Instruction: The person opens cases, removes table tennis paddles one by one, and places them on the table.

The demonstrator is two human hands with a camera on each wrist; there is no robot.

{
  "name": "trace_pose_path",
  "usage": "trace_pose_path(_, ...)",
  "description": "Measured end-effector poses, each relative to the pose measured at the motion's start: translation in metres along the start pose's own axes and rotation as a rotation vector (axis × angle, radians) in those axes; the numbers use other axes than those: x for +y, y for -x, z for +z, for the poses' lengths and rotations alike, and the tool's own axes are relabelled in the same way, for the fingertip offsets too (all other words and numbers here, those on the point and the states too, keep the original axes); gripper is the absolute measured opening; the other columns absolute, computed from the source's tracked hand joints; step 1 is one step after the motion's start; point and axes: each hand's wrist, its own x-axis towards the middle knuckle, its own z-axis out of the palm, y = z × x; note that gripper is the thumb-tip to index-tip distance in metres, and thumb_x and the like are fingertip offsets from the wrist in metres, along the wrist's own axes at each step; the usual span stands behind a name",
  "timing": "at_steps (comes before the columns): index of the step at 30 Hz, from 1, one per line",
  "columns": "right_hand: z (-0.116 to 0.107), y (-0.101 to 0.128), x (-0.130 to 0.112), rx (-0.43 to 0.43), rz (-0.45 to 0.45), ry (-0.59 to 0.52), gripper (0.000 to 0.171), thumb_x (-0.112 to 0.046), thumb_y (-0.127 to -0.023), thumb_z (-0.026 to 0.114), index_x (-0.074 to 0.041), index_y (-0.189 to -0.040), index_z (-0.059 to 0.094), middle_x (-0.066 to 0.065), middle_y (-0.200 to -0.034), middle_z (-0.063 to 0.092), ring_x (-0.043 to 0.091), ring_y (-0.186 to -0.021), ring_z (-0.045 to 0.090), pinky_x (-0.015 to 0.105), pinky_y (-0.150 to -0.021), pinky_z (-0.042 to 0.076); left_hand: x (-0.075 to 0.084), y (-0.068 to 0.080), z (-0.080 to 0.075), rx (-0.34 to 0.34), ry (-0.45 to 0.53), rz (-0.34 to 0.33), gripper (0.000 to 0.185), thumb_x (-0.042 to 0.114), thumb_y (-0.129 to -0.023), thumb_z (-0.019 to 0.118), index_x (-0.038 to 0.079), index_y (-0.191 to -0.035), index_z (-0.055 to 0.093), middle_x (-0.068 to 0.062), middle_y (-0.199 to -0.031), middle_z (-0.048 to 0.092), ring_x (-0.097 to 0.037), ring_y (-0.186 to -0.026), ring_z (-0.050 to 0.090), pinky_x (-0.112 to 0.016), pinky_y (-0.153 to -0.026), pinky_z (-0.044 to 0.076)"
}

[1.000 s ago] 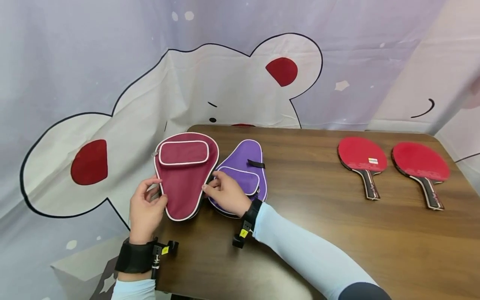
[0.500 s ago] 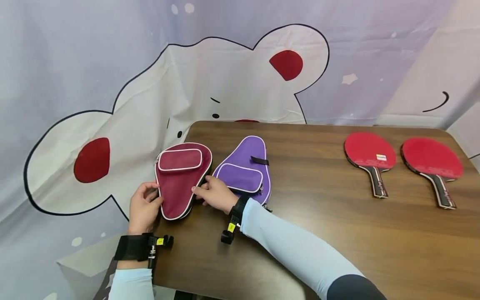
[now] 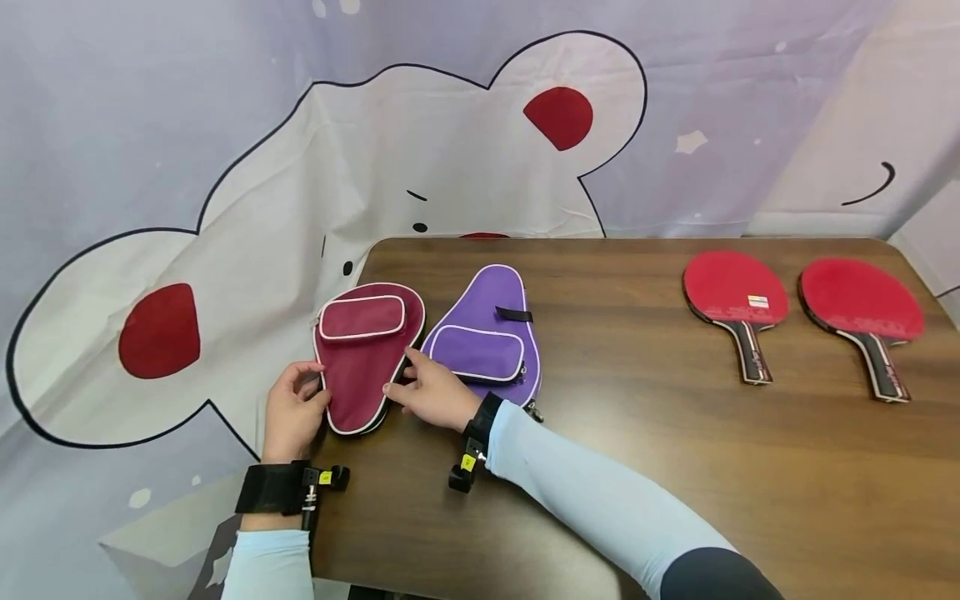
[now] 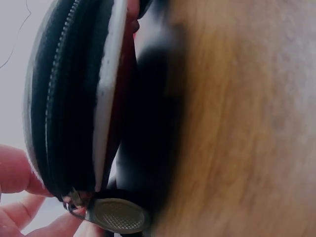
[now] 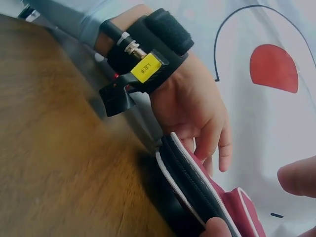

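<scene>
Pinching maroon table-tennis paddle case (image 3: 363, 354) by opposite edges, probably for balanced support | fingers part-closed: left hand (image 3: 291, 417) on left edge, right hand (image 3: 438, 395) on right | purple paddle case (image 3: 483, 310) beside right fingers, on tabletop (image 3: 622, 333)

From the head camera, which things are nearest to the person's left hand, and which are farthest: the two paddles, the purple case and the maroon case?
From the left hand:
1. Maroon case: right at its fingertips.
2. Purple case: just right of the maroon one.
3. Left paddle: well over to the right.
4. Right paddle: farthest right.
</scene>
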Motion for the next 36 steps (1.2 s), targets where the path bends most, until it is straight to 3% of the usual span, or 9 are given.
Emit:
trace_pose_path(5,-0.005,0.009,-0.001,-0.015,-0.064,0.149,0.084,-0.033,-0.107,0.071,0.002,-0.171,0.028,0.024,-0.151,0.064,0.015,-0.107,0.079,0.032,-0.104,0.055,-0.003,0.0,0.001,-0.044,-0.021,0.014,0.041,-0.014,-0.099,0.064,-0.005,-0.138,0.058,-0.026,-0.156,0.055,-0.041,-0.143,0.056,-0.007,-0.088,0.044)
trace_pose_path(9,-0.023,0.026,-0.008,-0.014,-0.175,0.256,0.073,-0.03,-0.108,0.07,0.003,-0.166,0.039,0.022,-0.142,0.07,0.02,-0.121,0.075,0.033,-0.107,0.056,-0.007,-0.002,0.002,-0.081,-0.034,0.023,0.045,-0.014,-0.098,0.065,-0.005,-0.142,0.057,-0.025,-0.155,0.057,-0.041,-0.142,0.057,-0.013,-0.094,0.045)
trace_pose_path(12,-0.047,0.041,-0.011,0.05,-0.256,0.25,0.06,-0.024,-0.107,0.072,0.004,-0.157,0.052,0.021,-0.137,0.073,0.024,-0.121,0.076,0.033,-0.102,0.059,-0.008,-0.003,0.002,-0.106,-0.05,0.038,0.048,-0.013,-0.099,0.065,-0.005,-0.146,0.055,-0.026,-0.156,0.056,-0.042,-0.143,0.056,-0.027,-0.106,0.048)
trace_pose_path(15,-0.079,0.055,-0.008,0.175,-0.303,0.247,0.05,-0.018,-0.105,0.075,0.004,-0.147,0.061,0.02,-0.135,0.074,0.025,-0.118,0.077,0.035,-0.098,0.062,-0.002,-0.001,0.001,-0.109,-0.15,0.085,0.051,-0.005,-0.102,0.068,-0.003,-0.15,0.053,-0.029,-0.157,0.053,-0.045,-0.145,0.054,-0.047,-0.11,0.05)
trace_pose_path(19,-0.124,0.069,0.008,0.351,-0.264,0.319,0.045,-0.019,-0.103,0.077,0.0,-0.142,0.067,0.017,-0.137,0.072,0.028,-0.118,0.076,0.044,-0.096,0.063,0.019,0.002,0.009,-0.061,-0.296,0.217,0.052,0.009,-0.103,0.074,0.002,-0.152,0.057,-0.03,-0.151,0.055,-0.048,-0.135,0.057,-0.057,-0.101,0.05)
trace_pose_path(21,-0.14,0.073,0.019,0.399,-0.208,0.361,0.046,-0.023,-0.103,0.077,-0.004,-0.143,0.067,0.016,-0.139,0.07,0.031,-0.121,0.074,0.049,-0.097,0.061,0.033,0.002,0.02,-0.058,-0.293,0.3,0.051,0.01,-0.101,0.077,0.003,-0.149,0.06,-0.029,-0.144,0.059,-0.046,-0.125,0.061,-0.056,-0.096,0.051)
trace_pose_path(25,-0.153,0.076,0.039,0.389,-0.115,0.413,0.054,-0.029,-0.102,0.078,-0.004,-0.149,0.064,0.018,-0.145,0.065,0.037,-0.128,0.069,0.056,-0.103,0.056,0.054,0.001,0.051,-0.161,-0.251,0.433,0.055,0.011,-0.097,0.083,0.002,-0.148,0.063,-0.025,-0.14,0.064,-0.041,-0.12,0.066,-0.056,-0.094,0.059)
trace_pose_path(31,-0.149,0.075,0.061,0.319,-0.078,0.461,0.062,-0.032,-0.101,0.08,-0.003,-0.152,0.061,0.021,-0.147,0.063,0.039,-0.128,0.067,0.058,-0.106,0.055,0.062,0.004,0.09,-0.364,-0.373,0.439,0.071,0.028,-0.097,0.086,0.004,-0.157,0.056,-0.023,-0.154,0.057,-0.041,-0.143,0.054,-0.058,-0.118,0.044)
trace_pose_path(36,-0.147,0.076,0.067,0.32,-0.103,0.464,0.056,-0.027,-0.098,0.085,-0.002,-0.144,0.067,0.019,-0.136,0.072,0.036,-0.121,0.073,0.056,-0.104,0.057,0.063,0.006,0.101,-0.371,-0.477,0.417,0.075,0.027,-0.093,0.089,0.008,-0.158,0.056,-0.025,-0.16,0.05,-0.044,-0.15,0.046,-0.06,-0.125,0.036)
